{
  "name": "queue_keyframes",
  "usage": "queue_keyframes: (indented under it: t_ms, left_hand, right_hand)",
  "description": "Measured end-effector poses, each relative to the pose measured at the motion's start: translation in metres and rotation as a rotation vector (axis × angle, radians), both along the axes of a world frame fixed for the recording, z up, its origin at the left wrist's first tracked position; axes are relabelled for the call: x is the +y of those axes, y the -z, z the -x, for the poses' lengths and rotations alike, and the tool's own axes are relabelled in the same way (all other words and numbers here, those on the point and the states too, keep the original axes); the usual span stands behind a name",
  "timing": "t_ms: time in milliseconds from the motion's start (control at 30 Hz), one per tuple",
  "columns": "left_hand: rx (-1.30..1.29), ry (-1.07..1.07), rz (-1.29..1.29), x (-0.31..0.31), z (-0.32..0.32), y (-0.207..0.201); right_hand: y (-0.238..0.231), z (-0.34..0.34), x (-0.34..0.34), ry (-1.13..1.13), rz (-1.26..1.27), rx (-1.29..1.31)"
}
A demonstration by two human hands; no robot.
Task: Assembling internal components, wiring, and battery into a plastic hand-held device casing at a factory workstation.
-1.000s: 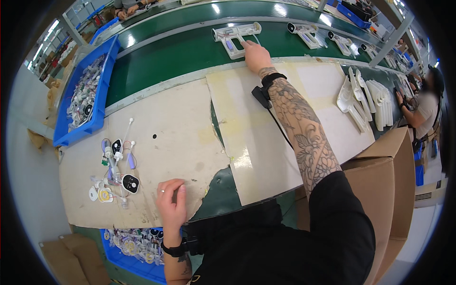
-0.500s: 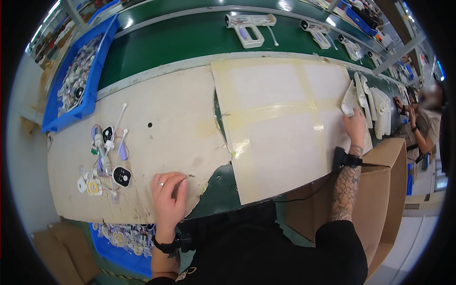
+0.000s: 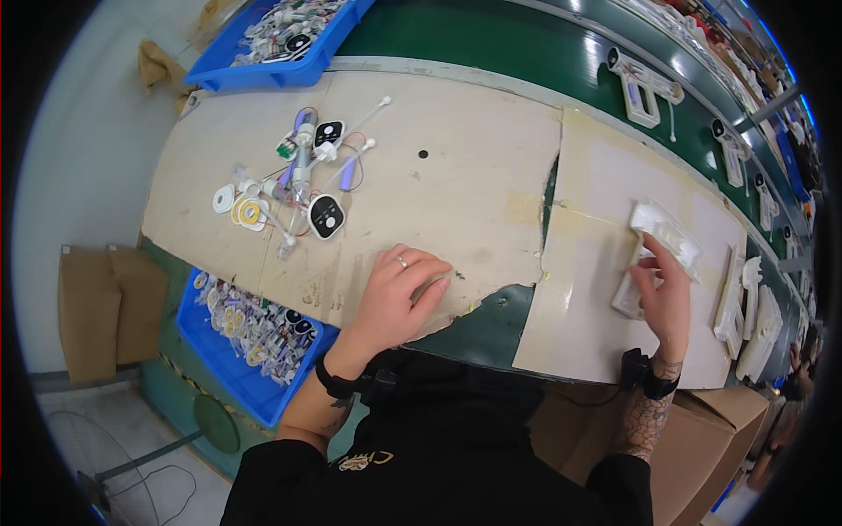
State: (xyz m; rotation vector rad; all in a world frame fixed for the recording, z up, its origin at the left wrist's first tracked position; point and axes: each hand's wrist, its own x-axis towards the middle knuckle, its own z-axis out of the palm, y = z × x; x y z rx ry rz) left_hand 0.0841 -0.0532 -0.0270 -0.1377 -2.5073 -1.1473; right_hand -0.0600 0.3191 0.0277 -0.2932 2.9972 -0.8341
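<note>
On the counter [image 3: 583, 320], a white pistol-shaped housing half [image 3: 671, 232] is seen just beyond and left of the nearer right grip [image 3: 664, 289], barrel slanting far-left to near-right past spread fingertips, contact unclear; left grip [image 3: 399, 294], loosely parted, well leftward.

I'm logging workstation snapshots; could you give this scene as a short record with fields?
Left hand: holds nothing visible; at the near edge of the pale board
Right hand: at a white shell piece; grip unclear
Pile: loose wired parts, including two black-faced white panels
Bins: blue bin far left, second blue bin below the near edge; both hold small parts
Green belt: row of white gun-shaped bodies
Right end: more white shells; cardboard box lower down
</note>
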Motion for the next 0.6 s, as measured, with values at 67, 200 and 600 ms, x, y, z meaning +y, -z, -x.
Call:
queue_keyframes:
  t_ms: [67, 200, 600]
  left_hand:
    - [-0.019, -0.005, -0.065, -0.007, -0.003, -0.007]
    - [-0.214, -0.323, -0.145, -0.043, -0.010, -0.035]
    - [-0.089, -0.793, 0.628, -0.092, 0.021, 0.000]
  right_hand:
    - [-0.012, -0.010, -0.025, -0.228, 0.152, 0.029]
    - [-0.008, -0.008, -0.033, -0.341, 0.110, 0.243]
    - [-0.006, -0.052, -0.065, -0.547, 0.103, 0.040]
